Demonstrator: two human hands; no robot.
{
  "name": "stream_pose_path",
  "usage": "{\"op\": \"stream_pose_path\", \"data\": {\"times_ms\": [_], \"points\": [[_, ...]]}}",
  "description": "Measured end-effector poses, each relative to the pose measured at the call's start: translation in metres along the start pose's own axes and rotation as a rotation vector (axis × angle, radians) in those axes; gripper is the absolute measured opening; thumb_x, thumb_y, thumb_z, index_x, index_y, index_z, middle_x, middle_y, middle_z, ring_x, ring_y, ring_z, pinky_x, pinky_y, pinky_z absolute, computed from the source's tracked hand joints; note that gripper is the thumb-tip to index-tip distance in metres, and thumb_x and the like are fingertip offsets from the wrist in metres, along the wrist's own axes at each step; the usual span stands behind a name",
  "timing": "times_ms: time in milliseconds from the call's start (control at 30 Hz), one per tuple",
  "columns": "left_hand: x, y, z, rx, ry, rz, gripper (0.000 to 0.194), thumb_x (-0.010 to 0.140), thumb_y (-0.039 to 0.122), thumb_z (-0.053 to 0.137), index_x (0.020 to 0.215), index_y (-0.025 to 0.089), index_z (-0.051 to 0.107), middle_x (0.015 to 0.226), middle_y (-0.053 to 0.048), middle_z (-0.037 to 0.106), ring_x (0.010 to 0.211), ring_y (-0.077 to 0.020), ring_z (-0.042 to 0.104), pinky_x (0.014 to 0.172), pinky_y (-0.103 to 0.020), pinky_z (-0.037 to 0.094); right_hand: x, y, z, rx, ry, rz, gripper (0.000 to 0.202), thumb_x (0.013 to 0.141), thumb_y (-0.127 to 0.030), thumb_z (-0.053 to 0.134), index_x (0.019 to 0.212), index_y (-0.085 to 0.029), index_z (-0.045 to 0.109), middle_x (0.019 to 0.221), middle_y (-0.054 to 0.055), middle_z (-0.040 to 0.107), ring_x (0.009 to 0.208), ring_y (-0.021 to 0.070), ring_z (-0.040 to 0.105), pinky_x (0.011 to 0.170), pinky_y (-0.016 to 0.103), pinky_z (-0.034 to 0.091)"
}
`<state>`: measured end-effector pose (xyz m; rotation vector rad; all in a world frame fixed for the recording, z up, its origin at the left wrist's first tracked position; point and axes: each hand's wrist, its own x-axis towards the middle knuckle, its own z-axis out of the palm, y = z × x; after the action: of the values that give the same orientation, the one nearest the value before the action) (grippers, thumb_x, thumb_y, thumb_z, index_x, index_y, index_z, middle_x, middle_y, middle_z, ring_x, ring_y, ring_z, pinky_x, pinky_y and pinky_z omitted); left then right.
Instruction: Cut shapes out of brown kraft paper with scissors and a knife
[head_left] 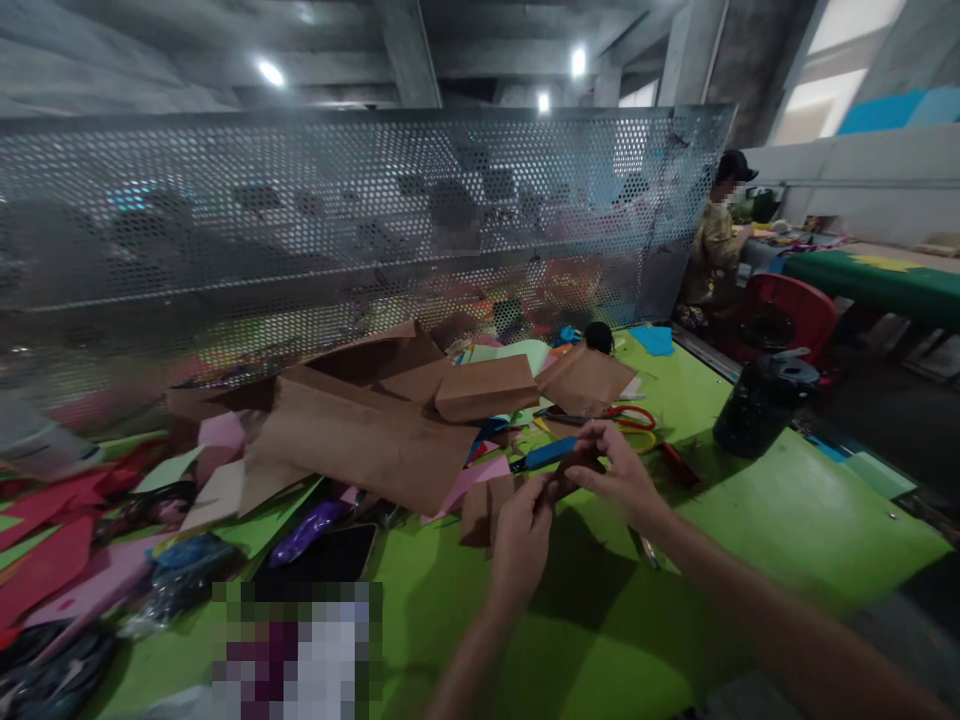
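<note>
Over the green tabletop (450, 620) my left hand (523, 535) and my right hand (622, 475) come together, both closed on a small dark-brown piece of paper (568, 480). Fingers cover much of it, and its exact shape is hard to make out. Just behind the hands lies a blue-handled tool (547, 453), partly hidden by my right fingers. Scissors with red and yellow handles (643, 440) rest beyond my right hand. A folded brown paper piece (476, 515) lies left of my left hand. Large brown paper sheets (367, 435) are heaped farther back.
A perforated metal screen (300, 220) borders the table's back. Coloured paper scraps (67, 500), a purple item (307, 532) and a black flat object (330, 560) crowd the left. A black tumbler (761, 405) stands right. A person (716, 245) sits beyond, near a red chair (799, 310).
</note>
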<state>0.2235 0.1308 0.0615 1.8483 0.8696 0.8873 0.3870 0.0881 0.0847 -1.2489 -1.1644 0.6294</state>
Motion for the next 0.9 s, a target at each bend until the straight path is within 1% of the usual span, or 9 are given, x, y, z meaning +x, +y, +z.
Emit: {"op": "stream_pose_path", "data": {"times_ms": [33,67,133,200,333,467,600,733,900], "points": [[0.000,0.001,0.000,-0.003,0.008,-0.005,0.028,0.095,0.031,0.045,0.100,0.018,0.070,0.090,-0.007,0.073,0.082,-0.0213,0.065,0.074,-0.029,0.047,0.001,0.001,0.000,0.054,-0.027,0.052,0.042,0.068,-0.035,0.081,0.103,-0.023,0.059,0.086,0.000,0.064,0.082,0.0193,0.062,0.070,0.029,0.050],[0.001,0.002,-0.001,-0.003,0.013,-0.008,0.029,0.095,0.033,0.045,0.098,0.018,0.070,0.089,-0.007,0.073,0.082,-0.0214,0.065,0.074,-0.029,0.047,0.002,0.002,0.001,0.099,-0.063,0.104,0.043,0.066,-0.036,0.082,0.099,-0.023,0.060,0.082,-0.001,0.063,0.079,0.0190,0.062,0.069,0.029,0.050],[0.002,0.005,-0.001,0.001,0.016,-0.012,0.029,0.094,0.036,0.047,0.094,0.019,0.070,0.089,-0.007,0.073,0.082,-0.0215,0.065,0.074,-0.029,0.047,0.004,0.005,0.000,0.159,-0.122,0.189,0.034,0.064,-0.040,0.083,0.084,-0.022,0.062,0.073,-0.003,0.062,0.070,0.0178,0.060,0.067,0.031,0.051],[0.002,0.009,-0.002,-0.012,0.013,-0.031,0.029,0.092,0.038,0.049,0.094,0.019,0.070,0.087,-0.006,0.073,0.082,-0.0214,0.065,0.075,-0.029,0.047,0.006,0.007,-0.001,0.187,-0.114,0.231,0.032,0.064,-0.044,0.083,0.073,-0.021,0.061,0.069,-0.003,0.062,0.065,0.0171,0.059,0.066,0.032,0.051],[0.003,0.015,-0.006,-0.122,-0.027,-0.093,0.032,0.090,0.044,0.054,0.099,0.018,0.069,0.084,-0.004,0.070,0.081,-0.0202,0.063,0.073,-0.027,0.048,0.009,0.006,-0.006,0.180,-0.007,0.226,0.031,0.061,-0.041,0.085,0.076,-0.021,0.066,0.073,-0.001,0.067,0.068,0.0182,0.060,0.069,0.032,0.050],[0.004,0.014,-0.007,-0.222,-0.049,-0.134,0.033,0.081,0.044,0.065,0.098,0.016,0.068,0.082,-0.003,0.069,0.077,-0.0182,0.061,0.069,-0.026,0.046,0.009,0.003,-0.007,0.173,0.073,0.208,0.032,0.061,-0.041,0.085,0.076,-0.021,0.064,0.071,-0.001,0.066,0.066,0.0179,0.059,0.067,0.031,0.048],[0.004,0.016,-0.006,-0.320,-0.039,-0.173,0.035,0.078,0.044,0.068,0.097,0.016,0.068,0.082,-0.003,0.069,0.074,-0.0168,0.059,0.067,-0.025,0.045,0.007,0.002,-0.007,0.167,0.075,0.186,0.032,0.063,-0.041,0.084,0.073,-0.021,0.062,0.070,-0.001,0.064,0.066,0.0179,0.058,0.066,0.031,0.047],[0.004,0.018,-0.007,-0.295,0.003,-0.184,0.032,0.082,0.048,0.061,0.083,0.016,0.066,0.071,-0.001,0.063,0.064,-0.0141,0.053,0.061,-0.024,0.042,0.006,0.000,-0.008,0.149,0.062,0.163,0.030,0.063,-0.039,0.084,0.073,-0.021,0.062,0.069,-0.001,0.063,0.066,0.0173,0.056,0.065,0.030,0.046],[0.003,0.019,-0.007,-0.283,0.028,-0.191,0.029,0.083,0.046,0.060,0.079,0.017,0.065,0.069,-0.001,0.062,0.062,-0.0138,0.052,0.056,-0.022,0.040,0.005,0.001,-0.007,0.174,0.056,0.178,0.032,0.063,-0.041,0.085,0.074,-0.020,0.064,0.070,-0.001,0.063,0.066,0.0166,0.055,0.065,0.029,0.046]]}}
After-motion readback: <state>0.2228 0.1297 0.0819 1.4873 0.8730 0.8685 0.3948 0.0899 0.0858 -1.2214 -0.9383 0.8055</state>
